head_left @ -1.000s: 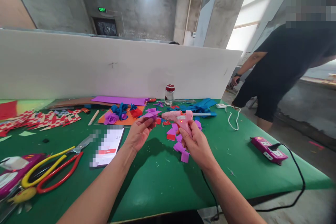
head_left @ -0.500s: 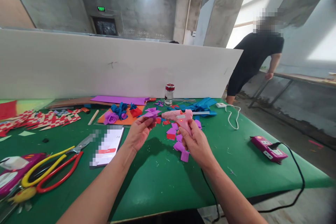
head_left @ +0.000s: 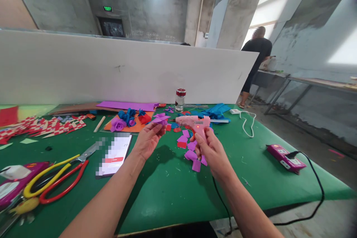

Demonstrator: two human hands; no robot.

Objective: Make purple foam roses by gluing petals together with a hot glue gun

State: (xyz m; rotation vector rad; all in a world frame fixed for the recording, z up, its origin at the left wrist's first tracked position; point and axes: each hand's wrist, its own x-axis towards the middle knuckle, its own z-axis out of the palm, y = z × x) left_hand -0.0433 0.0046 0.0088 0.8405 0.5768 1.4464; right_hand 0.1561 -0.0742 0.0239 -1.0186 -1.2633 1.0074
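Observation:
Between the fingertips of my left hand (head_left: pixel 151 137) is a purple paper flower (head_left: pixel 161 119). My right hand (head_left: pixel 213 152) is wrapped round the handle of a pink glue gun (head_left: pixel 195 122). A small red light glows on the gun's side, and a clear glue stick (head_left: pixel 220 121) pokes out of its back. Its nozzle points left, a short way from the flower. Under the gun, purple paper petals (head_left: pixel 191 155) and a few red pieces (head_left: pixel 182 144) lie loose on the green table (head_left: pixel 167 200). Finished-looking blue, red and purple paper flowers (head_left: pixel 118 124) sit behind my left hand.
Scissors (head_left: pixel 63 178) with yellow and red handles and a phone (head_left: pixel 115 156) lie left. A glass jar (head_left: pixel 180 100) stands before the white partition (head_left: pixel 125 70). Blue paper (head_left: pixel 219 111), a white cable (head_left: pixel 245 123) and a purple power strip (head_left: pixel 286 158) are right. A person (head_left: pixel 256 55) stands beyond.
The glue gun has moved right, its nozzle away from the purple flower. My left hand has hardly moved. The person in the background has walked farther off.

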